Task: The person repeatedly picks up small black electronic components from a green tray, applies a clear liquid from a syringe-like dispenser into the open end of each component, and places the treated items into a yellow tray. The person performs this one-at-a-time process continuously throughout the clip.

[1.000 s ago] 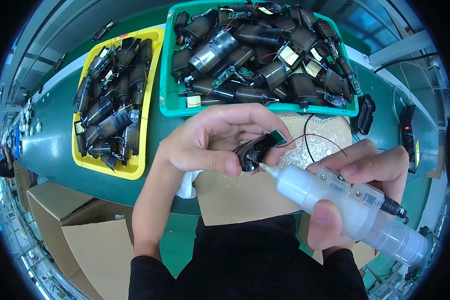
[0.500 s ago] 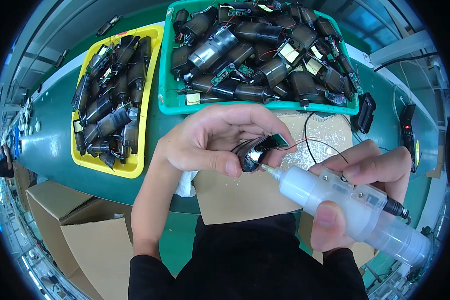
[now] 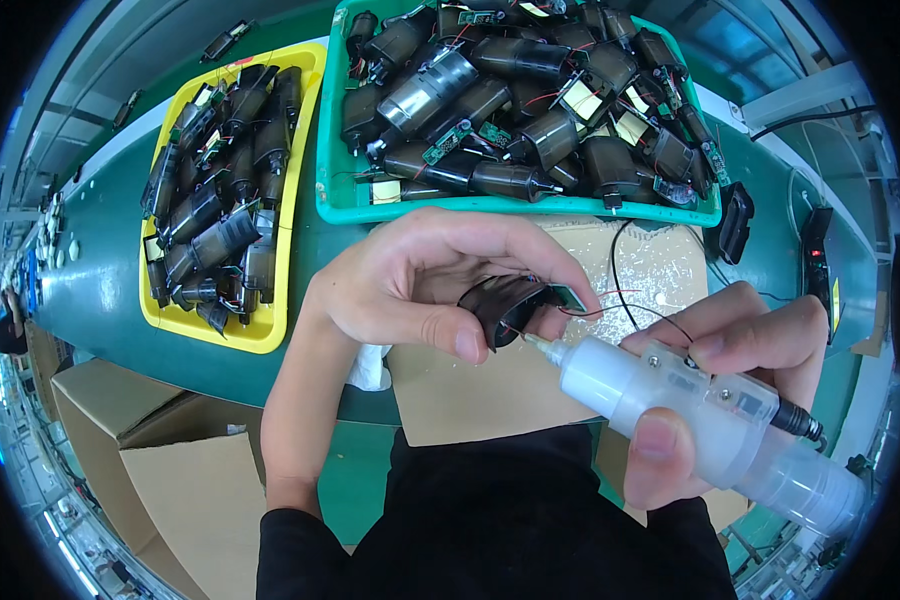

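Observation:
Curled round a dark, smoky cylindrical housing (image 3: 494,306), my left hand (image 3: 420,290) keeps its open end turned toward the right. A small green circuit board (image 3: 567,297) with thin red and black wires sticks out beside my fingertips. My right hand (image 3: 710,390) grips a translucent white glue dispenser (image 3: 625,385), its thumb below and fingers on top. The dispenser's narrow tip (image 3: 537,341) sits at or just beside the rim of the housing; whether it touches cannot be made out. A dark cable plug joins the dispenser's side.
A green tray (image 3: 332,200) and a yellow tray (image 3: 280,300) hold many similar dark housings with boards. Glossy spots dot a cardboard sheet (image 3: 450,400) under my hands. A white cloth (image 3: 370,370) lies beside it. An opened carton (image 3: 195,480) stands lower left; a black cable (image 3: 618,265) crosses the cardboard.
The housing has turned slightly in my left hand, and its bright inner reflection is gone. The dispenser tip has shifted a little down, staying close to the rim.

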The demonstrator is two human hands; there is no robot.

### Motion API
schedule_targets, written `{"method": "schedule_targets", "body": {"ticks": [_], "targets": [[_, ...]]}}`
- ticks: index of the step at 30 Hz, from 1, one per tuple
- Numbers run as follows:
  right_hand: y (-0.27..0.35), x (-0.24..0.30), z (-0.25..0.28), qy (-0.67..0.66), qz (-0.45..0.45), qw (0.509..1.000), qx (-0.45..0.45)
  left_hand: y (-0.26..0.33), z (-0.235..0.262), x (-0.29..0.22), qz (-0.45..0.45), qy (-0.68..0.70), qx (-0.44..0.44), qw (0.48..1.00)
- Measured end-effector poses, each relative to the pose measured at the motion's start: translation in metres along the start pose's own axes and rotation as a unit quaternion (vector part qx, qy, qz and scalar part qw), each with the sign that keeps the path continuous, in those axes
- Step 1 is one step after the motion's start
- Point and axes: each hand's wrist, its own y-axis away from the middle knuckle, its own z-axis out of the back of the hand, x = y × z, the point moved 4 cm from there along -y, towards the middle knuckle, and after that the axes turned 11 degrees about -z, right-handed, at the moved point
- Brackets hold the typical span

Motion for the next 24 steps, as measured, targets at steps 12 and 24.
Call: {"method": "schedule_targets", "body": {"ticks": [12,24], "targets": [[0.0045,0.0019,-0.0002,-0.032,-0.037,0.999,-0.023,0.0001,-0.0003,-0.0006,-0.010,-0.007,0.007,1.000],[0.0094,0.0027,0.0070,-0.004,-0.091,0.994,-0.067,-0.0030,-0.0029,-0.0028,0.014,0.001,-0.002,1.000]]}}
